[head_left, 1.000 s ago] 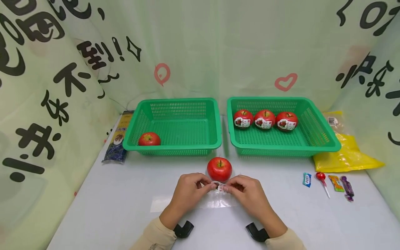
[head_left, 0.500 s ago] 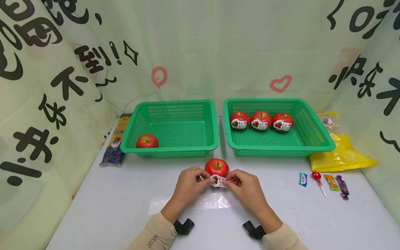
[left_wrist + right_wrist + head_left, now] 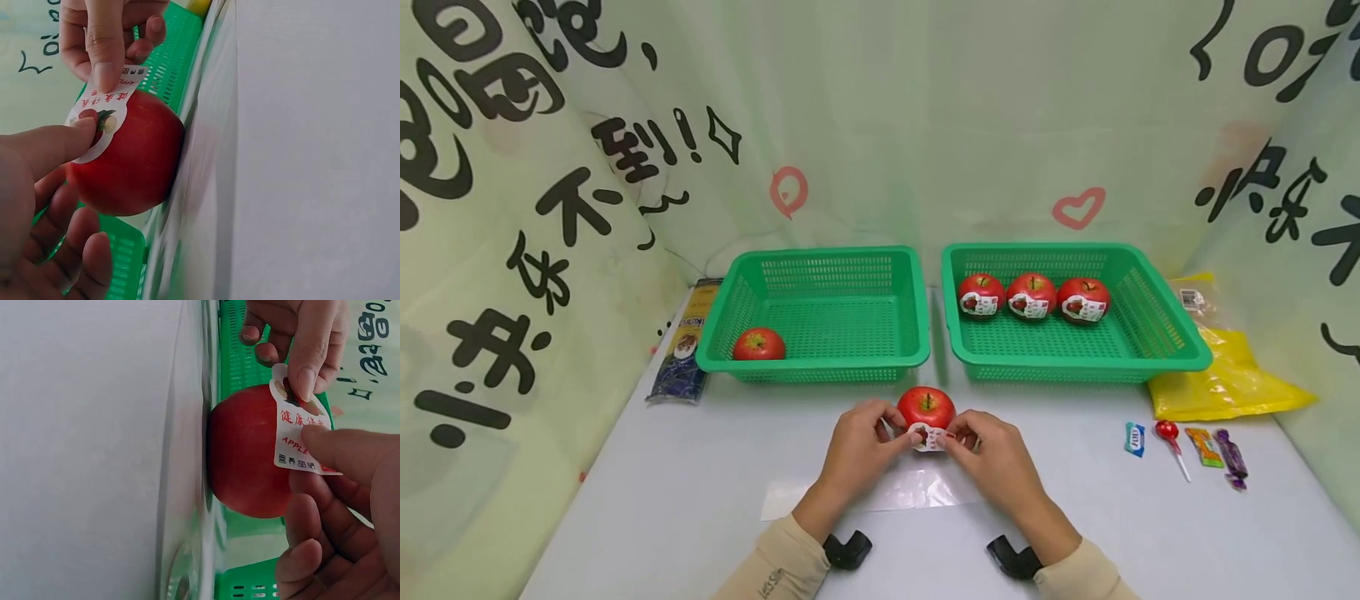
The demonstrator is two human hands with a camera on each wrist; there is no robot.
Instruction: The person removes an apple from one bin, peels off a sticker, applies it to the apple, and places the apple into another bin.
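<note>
A red apple point(image 3: 927, 406) stands on the white table between both hands. Against its near side is a white printed apple sticker point(image 3: 929, 438). My left hand point(image 3: 867, 450) pinches the sticker's left end, thumb in front. At the opposite end, my right hand point(image 3: 997, 458) pinches it the same way. In the left wrist view, the sticker point(image 3: 106, 112) overlaps the apple's upper side, and both thumbs lie on its printed face. The right wrist view shows the sticker point(image 3: 299, 440) slightly bent, its lower corner standing off the apple.
A green basket point(image 3: 812, 372) with one plain apple point(image 3: 759, 343) stands back left. The back right basket point(image 3: 1078, 371) holds three stickered apples point(image 3: 1032, 296). Clear film point(image 3: 917, 492) lies under the wrists. Wrapped candies point(image 3: 1206, 447), a lollipop point(image 3: 1167, 430) and a yellow bag point(image 3: 1225, 383) are at right.
Both hands have raised the sticker from just in front of the apple to its near side. The sticker has turned its printed face outward and spread flatter.
</note>
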